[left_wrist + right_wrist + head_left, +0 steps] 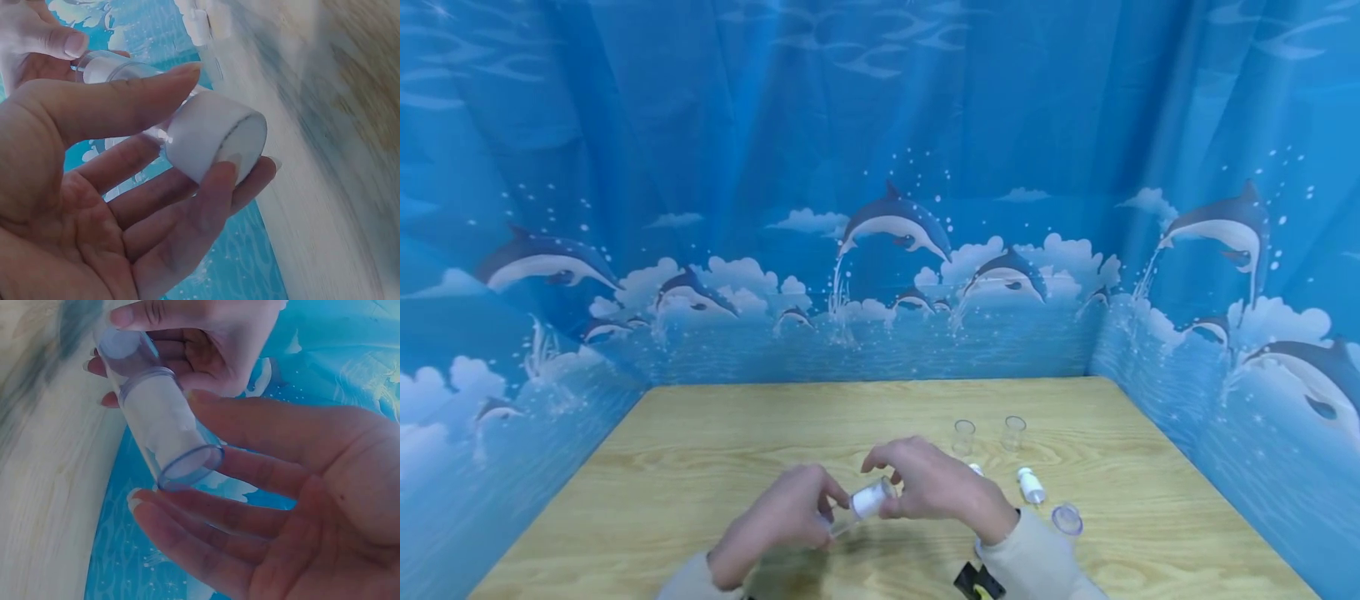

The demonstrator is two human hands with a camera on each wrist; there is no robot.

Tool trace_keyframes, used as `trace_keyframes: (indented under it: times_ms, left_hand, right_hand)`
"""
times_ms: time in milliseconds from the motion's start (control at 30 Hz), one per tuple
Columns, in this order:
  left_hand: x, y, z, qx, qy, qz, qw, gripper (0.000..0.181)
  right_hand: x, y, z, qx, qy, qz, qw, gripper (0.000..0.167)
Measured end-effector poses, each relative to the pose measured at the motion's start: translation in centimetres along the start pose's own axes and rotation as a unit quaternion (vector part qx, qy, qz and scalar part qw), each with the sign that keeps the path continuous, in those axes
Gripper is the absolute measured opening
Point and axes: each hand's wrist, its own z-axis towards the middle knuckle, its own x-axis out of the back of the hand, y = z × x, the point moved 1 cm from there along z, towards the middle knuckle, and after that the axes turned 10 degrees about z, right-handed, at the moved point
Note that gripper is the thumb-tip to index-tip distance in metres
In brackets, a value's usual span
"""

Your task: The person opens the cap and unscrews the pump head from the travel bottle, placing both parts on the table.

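Note:
Both hands hold one clear plastic bottle (140,369) in the air above the table, tilted, with white parts inside its transparent walls. In the left wrist view, its white end (200,134) sits between the thumb and curled fingers of my left hand (790,504). My right hand (932,483) holds the other end, where a clear cover (165,425) with an open round rim encloses a white cylinder. The right thumb lies on that cover's side and the fingers are below its rim. How far the two parts fit into each other cannot be told.
Two clear cups (1013,434) stand on the wooden table (737,425) beyond the right hand. To the right lie a small white bottle-like part (1030,485) and a clear round piece (1067,519). Another white part (975,469) is mostly hidden behind the right hand. A dolphin-print curtain surrounds the table.

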Motion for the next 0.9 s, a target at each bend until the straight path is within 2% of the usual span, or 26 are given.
trace_keyframes:
  times_ms: [267, 567, 767, 900]
  left_hand:
    - [-0.2, 0.6, -0.1, 0.001, -0.010, 0.000, 1.0000, 0.046]
    - [-0.2, 0.8, -0.2, -0.033, 0.002, 0.008, 0.9994, 0.044]
    - [-0.2, 0.9, -0.2, -0.031, -0.013, -0.012, 0.9994, 0.042]
    - [-0.2, 0.9, -0.3, -0.031, -0.014, -0.012, 0.9993, 0.042]
  right_hand:
    - [-0.8, -0.1, 0.3, 0.022, 0.002, -0.037, 0.9991, 0.042]
    - [-1.4, -0.2, 0.4, 0.032, -0.005, -0.029, 0.9990, 0.028]
    - [-1.5, -0.2, 0.5, 0.033, -0.012, -0.022, 0.9992, 0.024]
    - [-1.6, -0.3, 0.5, 0.035, -0.013, -0.031, 0.9988, 0.024]
